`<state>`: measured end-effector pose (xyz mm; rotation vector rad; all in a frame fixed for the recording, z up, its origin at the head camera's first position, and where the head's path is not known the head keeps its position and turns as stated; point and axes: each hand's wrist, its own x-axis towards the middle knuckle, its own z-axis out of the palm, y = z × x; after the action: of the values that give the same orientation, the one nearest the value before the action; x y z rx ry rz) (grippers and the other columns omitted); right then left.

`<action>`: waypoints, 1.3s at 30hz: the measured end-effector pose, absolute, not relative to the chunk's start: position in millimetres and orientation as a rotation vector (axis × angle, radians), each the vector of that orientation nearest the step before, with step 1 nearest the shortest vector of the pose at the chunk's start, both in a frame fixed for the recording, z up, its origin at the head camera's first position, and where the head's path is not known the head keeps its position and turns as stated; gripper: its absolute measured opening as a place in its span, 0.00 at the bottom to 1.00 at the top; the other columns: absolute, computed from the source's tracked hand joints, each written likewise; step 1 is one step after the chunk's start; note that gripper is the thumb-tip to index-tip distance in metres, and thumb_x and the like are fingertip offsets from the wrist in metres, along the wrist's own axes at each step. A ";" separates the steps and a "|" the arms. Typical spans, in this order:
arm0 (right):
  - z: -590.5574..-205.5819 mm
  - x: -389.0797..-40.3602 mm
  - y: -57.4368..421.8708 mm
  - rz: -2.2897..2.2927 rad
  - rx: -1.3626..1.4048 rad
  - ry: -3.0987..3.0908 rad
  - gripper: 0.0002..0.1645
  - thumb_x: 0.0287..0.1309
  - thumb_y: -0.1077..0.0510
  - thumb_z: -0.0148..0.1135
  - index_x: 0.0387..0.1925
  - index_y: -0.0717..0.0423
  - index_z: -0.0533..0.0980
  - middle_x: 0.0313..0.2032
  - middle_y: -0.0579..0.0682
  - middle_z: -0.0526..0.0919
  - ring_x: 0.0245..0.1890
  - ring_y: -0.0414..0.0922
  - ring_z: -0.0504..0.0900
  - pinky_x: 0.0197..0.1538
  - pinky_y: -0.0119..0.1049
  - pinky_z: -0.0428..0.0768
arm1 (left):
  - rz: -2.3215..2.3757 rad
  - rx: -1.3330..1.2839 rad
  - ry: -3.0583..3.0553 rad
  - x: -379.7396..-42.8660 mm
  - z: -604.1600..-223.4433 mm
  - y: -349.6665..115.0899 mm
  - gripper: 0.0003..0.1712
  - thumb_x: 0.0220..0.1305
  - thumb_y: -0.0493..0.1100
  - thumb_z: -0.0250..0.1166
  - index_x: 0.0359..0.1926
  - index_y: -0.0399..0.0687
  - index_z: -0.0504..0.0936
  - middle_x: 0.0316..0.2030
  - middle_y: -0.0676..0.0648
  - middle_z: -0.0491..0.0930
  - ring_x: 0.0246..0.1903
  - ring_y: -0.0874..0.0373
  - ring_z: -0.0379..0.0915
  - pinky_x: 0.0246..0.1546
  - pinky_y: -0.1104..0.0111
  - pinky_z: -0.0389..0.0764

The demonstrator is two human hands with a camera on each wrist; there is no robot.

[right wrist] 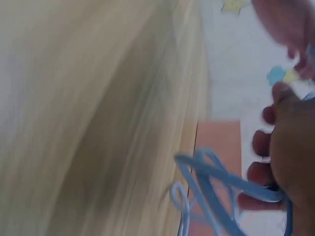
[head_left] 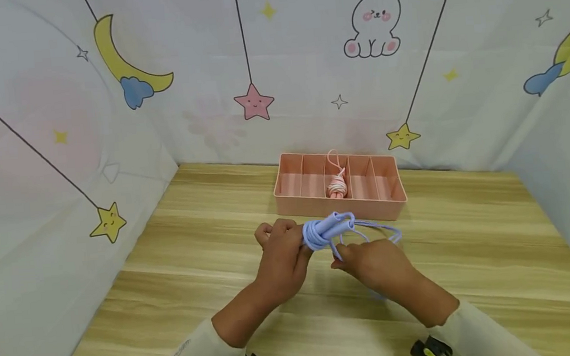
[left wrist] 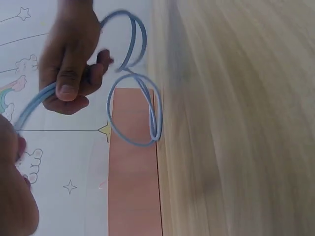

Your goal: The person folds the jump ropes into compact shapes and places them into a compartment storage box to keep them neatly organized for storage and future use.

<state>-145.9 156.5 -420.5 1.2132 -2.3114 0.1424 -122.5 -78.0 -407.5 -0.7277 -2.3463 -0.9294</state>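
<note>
A light blue jump rope (head_left: 333, 225) is held over the table, its two handles side by side with several turns of cord wound round them. My left hand (head_left: 282, 262) grips the handles at the wound end, and their tips point right. With thumb and fingers, my right hand (head_left: 379, 265) holds the cord just right of the handles. In the left wrist view, a stretch of cord (left wrist: 35, 105) runs between the two hands. Loose loops of the same cord (left wrist: 134, 142) hang below my right hand; the right wrist view shows them blurred.
Behind the hands, a pink divided box (head_left: 337, 208) stands near the back of the wooden table (head_left: 208, 223). A pink and white jump rope (head_left: 337, 186), bundled up, lies in its middle compartment. A printed cloth (head_left: 205, 56) hangs behind and at the sides.
</note>
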 end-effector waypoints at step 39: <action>-427.6 -160.7 175.1 0.201 1.189 -2.221 0.21 0.78 0.45 0.45 0.30 0.52 0.71 0.18 0.41 0.66 0.14 0.41 0.66 0.19 0.38 0.66 | -0.866 -1.168 -2.321 -114.3 -409.5 -72.0 0.07 0.66 0.43 0.67 0.44 0.53 0.80 0.38 0.57 0.81 0.45 0.56 0.69 0.51 0.47 0.52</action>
<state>-160.7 175.1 -427.6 1.1885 -2.2213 0.2011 -114.3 -72.0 -409.5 -1.1677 -2.3214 -0.8664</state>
